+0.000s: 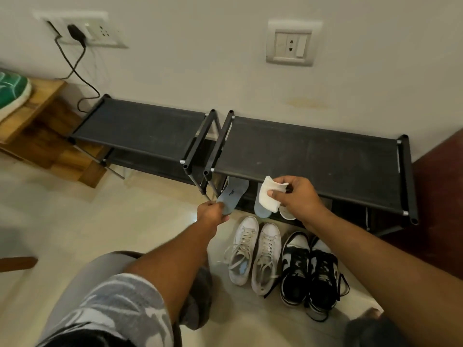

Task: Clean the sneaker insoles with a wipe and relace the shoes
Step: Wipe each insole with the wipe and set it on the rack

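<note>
My left hand [211, 212] grips the heel end of a grey-blue insole [233, 194], which points up toward the shoe rack. My right hand [297, 195] pinches a folded white wipe [269, 194] just right of that insole. A second blue insole [261, 209] leans against the rack behind the wipe, and a white insole [286, 213] peeks out under my right wrist. On the floor below stand a pair of white sneakers [255, 256] with their laces in, and a pair of black-and-white sneakers [309, 269] to their right.
Two black shoe racks [313, 151] stand side by side against the wall. A wooden step [37, 126] with a green-soled shoe [11, 92] is at the far left. A charger cable [75, 68] hangs from a wall socket. My knees fill the bottom of the view.
</note>
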A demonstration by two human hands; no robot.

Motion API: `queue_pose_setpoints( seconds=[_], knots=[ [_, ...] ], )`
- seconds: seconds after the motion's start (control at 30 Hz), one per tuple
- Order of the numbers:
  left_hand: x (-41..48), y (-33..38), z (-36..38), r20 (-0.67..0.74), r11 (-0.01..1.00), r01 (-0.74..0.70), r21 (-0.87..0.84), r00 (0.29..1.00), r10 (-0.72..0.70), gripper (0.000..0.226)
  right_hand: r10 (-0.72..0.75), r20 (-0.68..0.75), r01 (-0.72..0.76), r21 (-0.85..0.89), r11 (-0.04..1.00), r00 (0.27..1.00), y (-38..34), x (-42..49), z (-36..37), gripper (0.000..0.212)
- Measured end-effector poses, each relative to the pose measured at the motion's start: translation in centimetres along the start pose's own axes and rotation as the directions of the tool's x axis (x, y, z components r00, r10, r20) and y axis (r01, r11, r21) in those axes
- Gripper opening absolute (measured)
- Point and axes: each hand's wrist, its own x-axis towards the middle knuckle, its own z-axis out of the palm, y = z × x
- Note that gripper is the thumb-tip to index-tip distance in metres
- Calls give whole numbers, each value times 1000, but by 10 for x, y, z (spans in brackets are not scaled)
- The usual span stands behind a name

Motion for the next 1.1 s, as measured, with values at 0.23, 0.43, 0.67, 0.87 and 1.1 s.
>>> queue_pose_setpoints(
  seconds=[0.23,0.43,0.67,0.87,1.1],
  knots=[
    [-92,36,-37,175,957,-180,227,974,142,8,-51,-14,52,83,995,999,-11,-46,-16,27],
    [-168,73,-27,244,903,-410,124,895,373,15,-57,-124,76,148,986,991,-19,-65,-46,22],
    [-190,94,36,371,862,-479,-167,779,505,16,-286,-373,347,105,932,882,-52,-53,-81,18],
    [-171,136,72,441,825,-426,-372,701,561,21,-330,-551,468,129,874,767,-55,-8,-100,13],
    [-155,130,91,456,912,-310,-267,793,403,25,-327,-506,394,29,919,798,-32,-10,-95,18]
  ],
)
